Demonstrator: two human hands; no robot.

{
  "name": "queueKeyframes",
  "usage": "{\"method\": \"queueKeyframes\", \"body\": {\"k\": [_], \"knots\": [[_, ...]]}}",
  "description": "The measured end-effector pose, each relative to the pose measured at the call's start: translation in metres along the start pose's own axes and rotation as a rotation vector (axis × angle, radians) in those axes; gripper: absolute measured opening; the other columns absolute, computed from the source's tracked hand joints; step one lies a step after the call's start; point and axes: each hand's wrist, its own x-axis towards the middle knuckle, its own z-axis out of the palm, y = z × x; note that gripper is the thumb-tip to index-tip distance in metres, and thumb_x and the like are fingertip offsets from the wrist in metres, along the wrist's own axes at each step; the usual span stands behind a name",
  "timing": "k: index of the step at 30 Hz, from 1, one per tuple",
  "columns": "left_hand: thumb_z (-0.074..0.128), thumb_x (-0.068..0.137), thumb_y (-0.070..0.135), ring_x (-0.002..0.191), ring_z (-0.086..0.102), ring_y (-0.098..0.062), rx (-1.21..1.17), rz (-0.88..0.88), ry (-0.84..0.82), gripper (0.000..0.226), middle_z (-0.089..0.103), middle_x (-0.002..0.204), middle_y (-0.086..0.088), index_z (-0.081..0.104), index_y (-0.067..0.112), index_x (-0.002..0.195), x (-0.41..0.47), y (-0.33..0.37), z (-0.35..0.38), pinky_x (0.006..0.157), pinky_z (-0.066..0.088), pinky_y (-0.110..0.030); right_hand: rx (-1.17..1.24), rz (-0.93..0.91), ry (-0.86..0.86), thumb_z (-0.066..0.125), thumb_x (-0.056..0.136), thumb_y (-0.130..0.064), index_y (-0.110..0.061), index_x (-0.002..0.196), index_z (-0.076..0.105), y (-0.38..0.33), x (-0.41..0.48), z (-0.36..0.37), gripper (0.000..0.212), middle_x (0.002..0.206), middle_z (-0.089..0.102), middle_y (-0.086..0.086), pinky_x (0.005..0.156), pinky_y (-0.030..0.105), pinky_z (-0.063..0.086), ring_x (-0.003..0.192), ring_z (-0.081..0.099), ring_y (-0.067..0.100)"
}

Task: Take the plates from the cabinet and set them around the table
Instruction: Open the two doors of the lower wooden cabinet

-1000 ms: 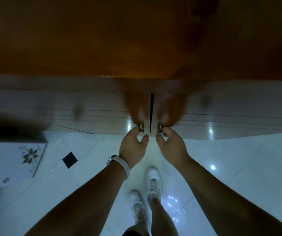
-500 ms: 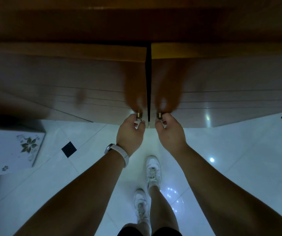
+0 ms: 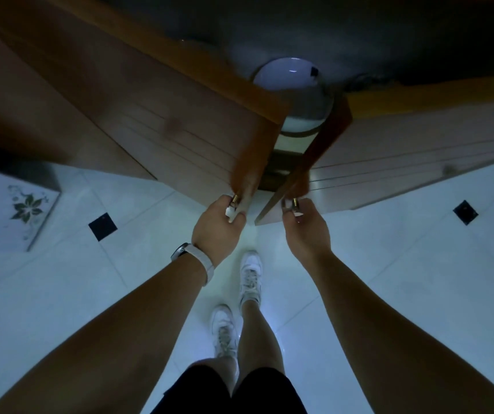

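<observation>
**Both cabinet doors held ajar by their knobs; plates visible in the gap**

Nearest: black shorts and bare legs at the bottom edge. White sneakers on a pale tiled floor with small black inset squares; one foot ahead of the other.

Both forearms reach forward from the lower corners. White wristband on the left wrist.

Left hand: fingers curled closed around the small brass knob at the near edge of the left door. Thumb and fingertips pinch it; a white piece shows just under the knob, what it is cannot be told.

Right hand: likewise closed, gripping the knob at the near edge of the right door.

Doors: brown wood with horizontal grooves, both swung partly outward, free edges apart, leaving a wedge-shaped gap between them. Left door blurred.

In the gap, farther in: stack of round white plates inside the cabinet, on a shelf, partly hidden by both door edges. Number in the stack cannot be told. A lower rim-like curve shows beneath, unclear. Cabinet interior dark.

Far left: a white surface with a flower pattern, beside the cabinet.
</observation>
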Motion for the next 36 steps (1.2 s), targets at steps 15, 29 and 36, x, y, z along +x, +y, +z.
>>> {"method": "queueKeyframes", "body": {"k": [15, 29, 36], "knots": [[0.069, 0.083, 0.037, 0.079, 0.059, -0.021, 0.156, -0.096, 0.031, 0.032, 0.060, 0.098, -0.002, 0.049, 0.021, 0.100, -0.082, -0.047, -0.034, 0.069, 0.043, -0.031, -0.064, 0.028, 0.135, 0.061, 0.086, -0.042, -0.023, 0.102, 0.049, 0.057, -0.072, -0.001, 0.027, 0.102, 0.062, -0.003, 0.074, 0.033, 0.051, 0.089, 0.061, 0.019], [0.058, 0.085, 0.059, 0.079, 0.059, -0.025, 0.299, -0.316, 0.151, 0.049, 0.060, 0.085, 0.000, 0.060, 0.014, 0.104, -0.114, -0.045, -0.055, 0.068, 0.042, -0.031, -0.153, 0.102, 0.246, 0.060, 0.078, -0.063, -0.022, 0.101, 0.062, 0.113, -0.130, -0.042, 0.047, 0.094, 0.057, -0.013, 0.077, 0.032, 0.044, 0.096, 0.060, 0.015], [0.058, 0.084, 0.049, 0.086, 0.060, -0.027, 0.181, -0.304, 0.415, 0.046, 0.059, 0.092, 0.005, 0.057, 0.017, 0.118, -0.136, -0.020, -0.073, 0.071, 0.043, -0.031, -0.110, 0.094, 0.302, 0.065, 0.076, -0.051, -0.022, 0.090, 0.057, 0.121, -0.158, -0.076, 0.033, 0.077, 0.055, -0.022, 0.088, 0.036, 0.049, 0.081, 0.059, 0.011]]}}
